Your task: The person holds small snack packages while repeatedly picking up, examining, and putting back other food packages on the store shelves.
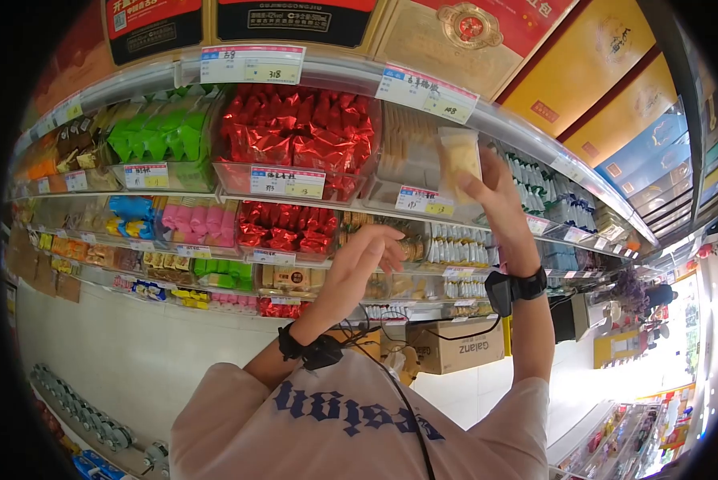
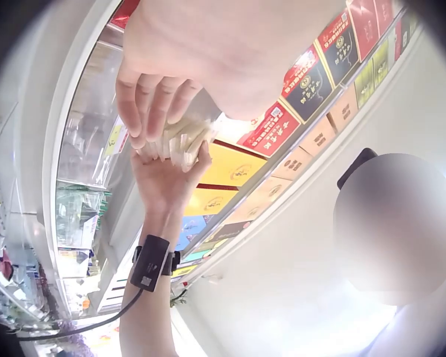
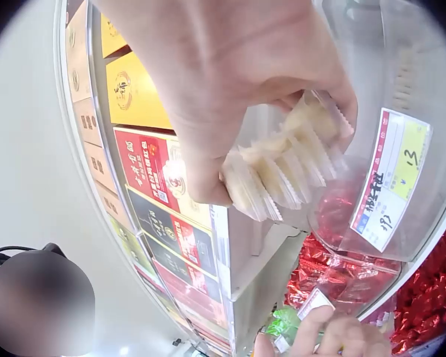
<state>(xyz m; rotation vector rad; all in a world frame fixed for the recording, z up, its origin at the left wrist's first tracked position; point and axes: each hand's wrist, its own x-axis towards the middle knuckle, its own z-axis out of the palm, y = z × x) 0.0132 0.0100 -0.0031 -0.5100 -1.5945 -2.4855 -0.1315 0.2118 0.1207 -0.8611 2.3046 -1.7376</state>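
Observation:
My right hand [image 1: 499,196] is raised at the front of the upper shelf, thumb and fingers pinching a row of pale snacks in clear wrappers [image 3: 290,160]. In the head view the wrapped snacks [image 1: 460,164] overlap a clear bin of similar pale pieces [image 1: 411,152]. Lower and to the left hangs my left hand [image 1: 367,260], fingers loosely bent and nothing in them. From the left wrist, my left hand [image 2: 201,59] appears in front of the wrapped snacks [image 2: 180,145], partly covering them.
Bins of red foil packets [image 1: 295,132] and green packets [image 1: 159,132] stand left of the pale pieces. Price tags [image 1: 287,182] line the shelf edges. Large gift boxes [image 1: 463,40] fill the top shelf. A cardboard carton [image 1: 459,348] sits on the floor below.

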